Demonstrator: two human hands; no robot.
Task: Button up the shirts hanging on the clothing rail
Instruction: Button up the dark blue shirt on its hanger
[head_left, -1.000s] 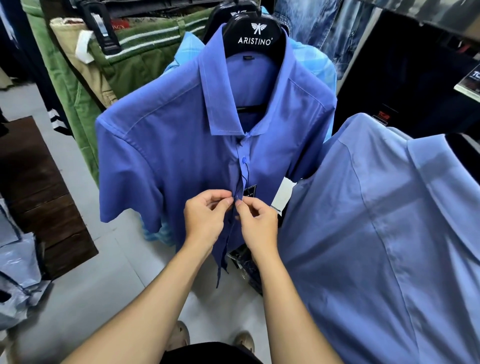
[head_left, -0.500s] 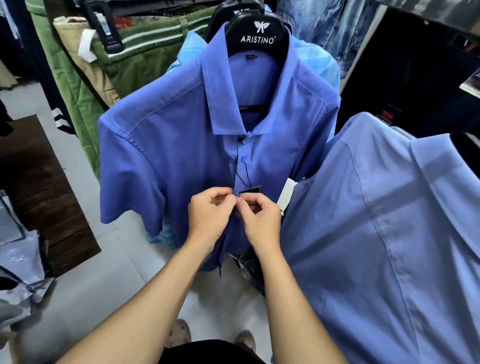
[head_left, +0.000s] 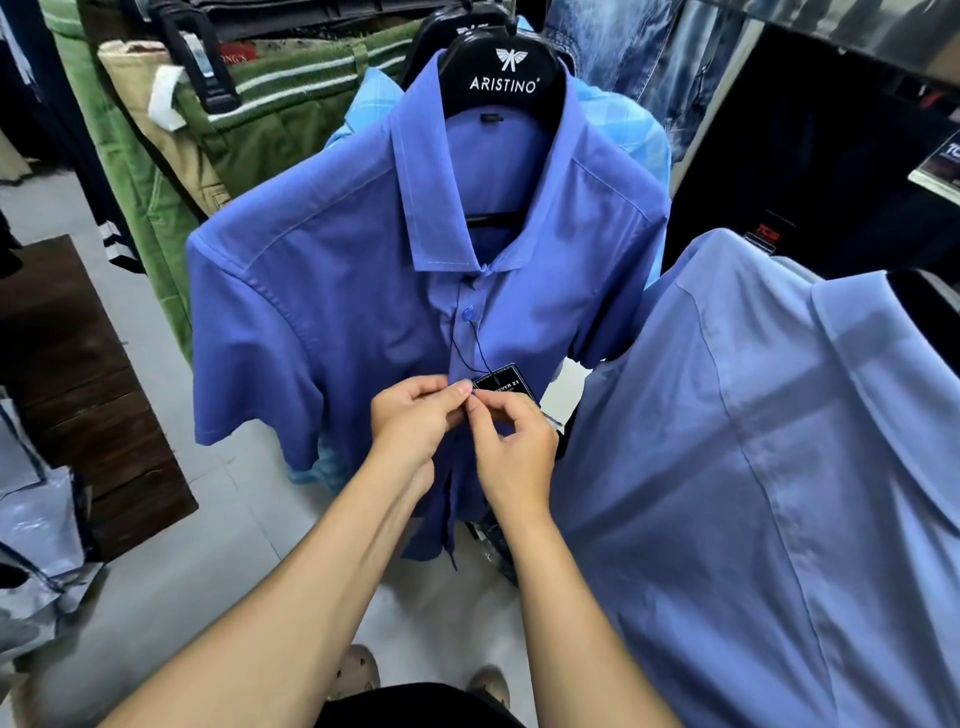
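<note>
A royal-blue short-sleeved shirt (head_left: 332, 291) hangs facing me on a black hanger (head_left: 501, 78) marked ARISTINO. One button (head_left: 469, 313) below the collar is fastened, and a black tag (head_left: 506, 384) dangles from it on a thread. My left hand (head_left: 415, 421) and my right hand (head_left: 511, 441) meet at the placket just under the tag. Both pinch the shirt's front edges with thumb and fingertips; the button between them is hidden. Below my hands the front hangs apart.
A paler blue shirt (head_left: 779, 493) hangs close on the right, its shoulder beside my right forearm. Green and tan trousers (head_left: 171, 171) hang at the back left, jeans (head_left: 649, 57) behind. A dark wooden platform (head_left: 78, 395) and plastic bags (head_left: 36, 519) lie on the grey floor at left.
The two placket edges have been drawn together under my fingertips. The tag has swung out flat above my right hand.
</note>
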